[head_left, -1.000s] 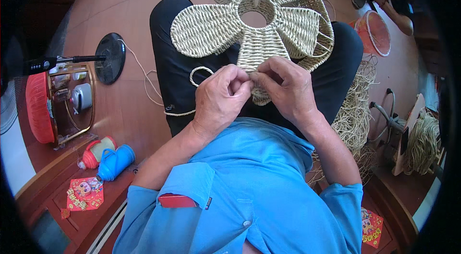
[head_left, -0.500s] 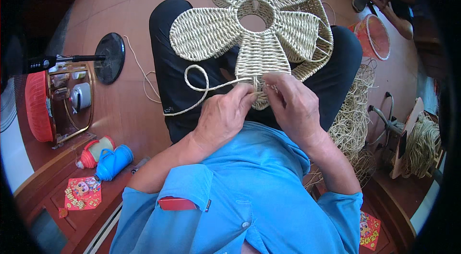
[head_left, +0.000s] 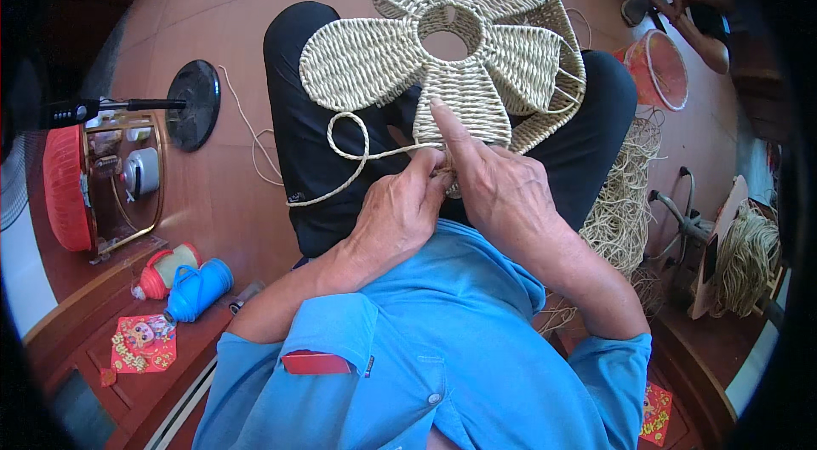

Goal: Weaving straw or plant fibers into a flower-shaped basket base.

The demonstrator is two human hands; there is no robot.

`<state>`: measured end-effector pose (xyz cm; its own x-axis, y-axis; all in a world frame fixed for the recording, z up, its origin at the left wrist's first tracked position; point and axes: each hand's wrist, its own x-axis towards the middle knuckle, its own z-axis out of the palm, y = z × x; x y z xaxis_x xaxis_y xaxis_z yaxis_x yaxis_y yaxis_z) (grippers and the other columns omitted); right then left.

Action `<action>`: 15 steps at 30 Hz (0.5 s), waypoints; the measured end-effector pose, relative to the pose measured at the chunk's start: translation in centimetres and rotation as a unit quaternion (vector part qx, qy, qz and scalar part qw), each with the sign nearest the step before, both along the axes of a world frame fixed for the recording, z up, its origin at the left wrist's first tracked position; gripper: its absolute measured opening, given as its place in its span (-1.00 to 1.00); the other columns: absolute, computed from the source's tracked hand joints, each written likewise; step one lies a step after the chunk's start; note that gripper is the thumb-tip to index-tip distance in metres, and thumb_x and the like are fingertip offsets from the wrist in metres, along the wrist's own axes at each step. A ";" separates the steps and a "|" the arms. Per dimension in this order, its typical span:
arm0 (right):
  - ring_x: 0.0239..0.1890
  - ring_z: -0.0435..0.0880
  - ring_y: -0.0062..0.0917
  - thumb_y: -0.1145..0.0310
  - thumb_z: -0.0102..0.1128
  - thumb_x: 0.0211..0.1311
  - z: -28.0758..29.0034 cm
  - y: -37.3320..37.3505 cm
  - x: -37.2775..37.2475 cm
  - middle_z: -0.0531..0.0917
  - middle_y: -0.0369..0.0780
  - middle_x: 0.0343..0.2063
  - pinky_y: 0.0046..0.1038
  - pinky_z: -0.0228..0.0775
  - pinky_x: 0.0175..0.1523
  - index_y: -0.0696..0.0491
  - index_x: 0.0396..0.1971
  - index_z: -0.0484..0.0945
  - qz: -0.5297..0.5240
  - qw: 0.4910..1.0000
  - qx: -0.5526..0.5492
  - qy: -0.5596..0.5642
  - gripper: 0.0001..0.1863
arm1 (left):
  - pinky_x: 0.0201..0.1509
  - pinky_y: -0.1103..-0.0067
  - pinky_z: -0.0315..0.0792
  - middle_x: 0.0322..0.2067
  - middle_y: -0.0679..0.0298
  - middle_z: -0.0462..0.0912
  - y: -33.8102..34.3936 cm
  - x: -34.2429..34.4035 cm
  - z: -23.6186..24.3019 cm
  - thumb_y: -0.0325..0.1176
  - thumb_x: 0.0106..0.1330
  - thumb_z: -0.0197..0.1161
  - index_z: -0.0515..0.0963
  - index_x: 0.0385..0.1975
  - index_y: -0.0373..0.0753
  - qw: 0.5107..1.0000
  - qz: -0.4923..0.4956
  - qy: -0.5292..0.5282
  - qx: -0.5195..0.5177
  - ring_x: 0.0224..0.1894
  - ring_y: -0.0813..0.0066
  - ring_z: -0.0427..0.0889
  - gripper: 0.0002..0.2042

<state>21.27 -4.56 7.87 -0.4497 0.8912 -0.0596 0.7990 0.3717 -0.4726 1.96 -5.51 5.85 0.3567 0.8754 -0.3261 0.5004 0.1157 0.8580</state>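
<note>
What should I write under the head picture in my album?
Left hand and right hand at the lowest petal of a woven flower, cord curling alongside.

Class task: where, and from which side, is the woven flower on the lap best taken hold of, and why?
I'd probably take the woven flower by its left petal, coming from the left and pinching the rounded edge. It juts out leftward, broad and woven to its rim, whereas the right petal looks open-framed at its end.
</note>
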 end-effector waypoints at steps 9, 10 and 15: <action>-0.21 0.82 -0.17 0.58 0.33 0.28 -2.3 -0.3 -0.5 0.74 -0.05 -0.19 -0.16 0.69 -0.15 0.15 0.52 0.30 -0.056 0.985 0.089 0.140 -0.22 | -0.20 0.12 0.62 -0.33 -0.10 0.77 -0.5 -0.6 -0.3 -0.35 0.60 0.23 0.55 0.17 -0.26 0.993 -0.014 0.066 0.093 -0.23 -0.18 0.81 -0.75; -0.21 0.82 -0.17 0.58 0.33 0.28 -2.7 -0.8 -0.4 0.74 -0.05 -0.19 -0.16 0.69 -0.15 0.15 0.52 0.30 -0.055 0.985 0.089 0.138 -0.22 | -0.20 0.12 0.62 -0.33 -0.10 0.77 -0.5 -0.6 -0.1 -0.35 0.60 0.23 0.55 0.17 -0.26 0.994 -0.013 0.064 0.093 -0.23 -0.18 0.81 -0.75; -0.28 0.74 -0.52 0.63 0.11 0.42 -3.2 -1.8 -0.6 0.68 -0.19 -0.19 -0.47 0.62 -0.24 0.16 0.19 0.43 -0.260 0.856 -0.090 0.437 -0.63 | -0.25 0.19 0.61 -0.37 -0.04 0.77 -0.3 -0.9 -0.5 -0.35 0.54 0.34 0.60 0.15 -0.24 0.987 -0.024 0.055 0.152 -0.30 -0.08 0.82 -0.73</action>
<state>20.71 -6.35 4.64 0.0630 0.9962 -0.0606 0.1472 -0.0693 -0.9867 1.10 -5.76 5.38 0.3771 0.9217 -0.0909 0.5918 -0.1643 0.7892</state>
